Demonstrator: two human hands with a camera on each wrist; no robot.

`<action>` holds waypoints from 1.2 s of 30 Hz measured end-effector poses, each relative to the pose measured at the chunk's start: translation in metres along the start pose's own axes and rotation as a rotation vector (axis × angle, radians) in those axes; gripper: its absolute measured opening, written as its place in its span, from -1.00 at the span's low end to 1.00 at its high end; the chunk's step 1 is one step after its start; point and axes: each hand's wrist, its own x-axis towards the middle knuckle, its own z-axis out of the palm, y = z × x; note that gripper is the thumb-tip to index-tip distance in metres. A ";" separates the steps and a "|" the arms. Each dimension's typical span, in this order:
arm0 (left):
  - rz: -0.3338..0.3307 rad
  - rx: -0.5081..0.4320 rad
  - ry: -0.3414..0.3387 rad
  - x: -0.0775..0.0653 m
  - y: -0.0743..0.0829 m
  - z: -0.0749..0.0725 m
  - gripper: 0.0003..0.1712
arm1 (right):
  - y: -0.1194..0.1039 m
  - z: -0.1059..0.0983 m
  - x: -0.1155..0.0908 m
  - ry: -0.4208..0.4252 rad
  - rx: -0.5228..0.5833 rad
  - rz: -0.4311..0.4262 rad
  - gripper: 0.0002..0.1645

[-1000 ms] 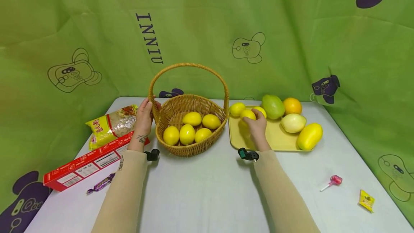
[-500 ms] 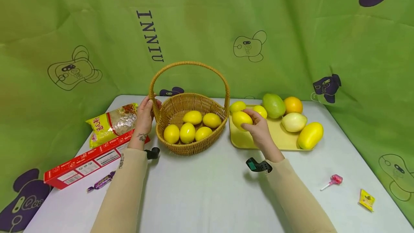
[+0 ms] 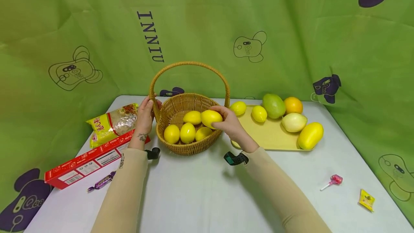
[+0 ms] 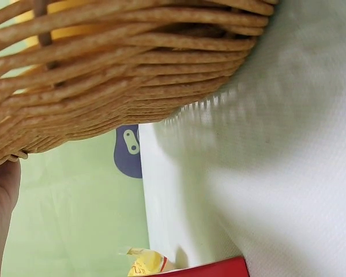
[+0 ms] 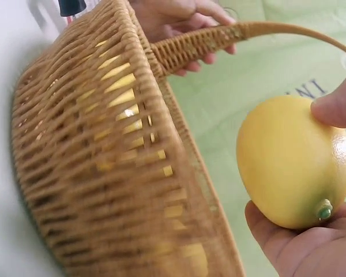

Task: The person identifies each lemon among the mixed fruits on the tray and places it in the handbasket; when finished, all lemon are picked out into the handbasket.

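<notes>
My right hand (image 3: pixel 232 127) pinches a yellow lemon (image 3: pixel 210 118) between thumb and fingers over the right side of the wicker basket (image 3: pixel 189 150). In the right wrist view this lemon (image 5: pixel 291 161) is held just past the basket's rim, its small green stem end showing. Several lemons (image 3: pixel 187 133) lie inside the basket. On the basket's left side, my left hand (image 3: pixel 144 116) grips the foot of the tall arched handle (image 3: pixel 191 64). From the right wrist view, the left fingers (image 5: pixel 184 23) show behind that handle.
Right of the basket is a yellow tray (image 3: pixel 271 141) holding two lemons (image 3: pixel 259 114), a green mango-like fruit (image 3: pixel 273 106), an orange (image 3: pixel 293 105) and other yellow fruit. A snack bag (image 3: pixel 113 123), red box (image 3: pixel 93 157), purple candy (image 3: pixel 101 181), lollipop (image 3: pixel 334 180) and yellow packet (image 3: pixel 366 200) lie around.
My right hand has picked a lemon up from the tray and carried it left to above the basket. The left hand stays on the handle.
</notes>
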 end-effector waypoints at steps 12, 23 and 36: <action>-0.011 -0.003 0.014 -0.001 -0.001 0.003 -0.68 | 0.001 0.017 0.010 0.022 0.081 -0.094 -0.42; 0.048 -0.026 -0.006 0.002 -0.002 0.001 -0.72 | 0.009 -0.031 -0.010 0.436 0.324 -0.333 -0.54; 0.024 -0.014 -0.007 0.000 -0.001 0.000 -0.73 | 0.055 -0.101 0.006 0.864 0.132 -0.157 -0.43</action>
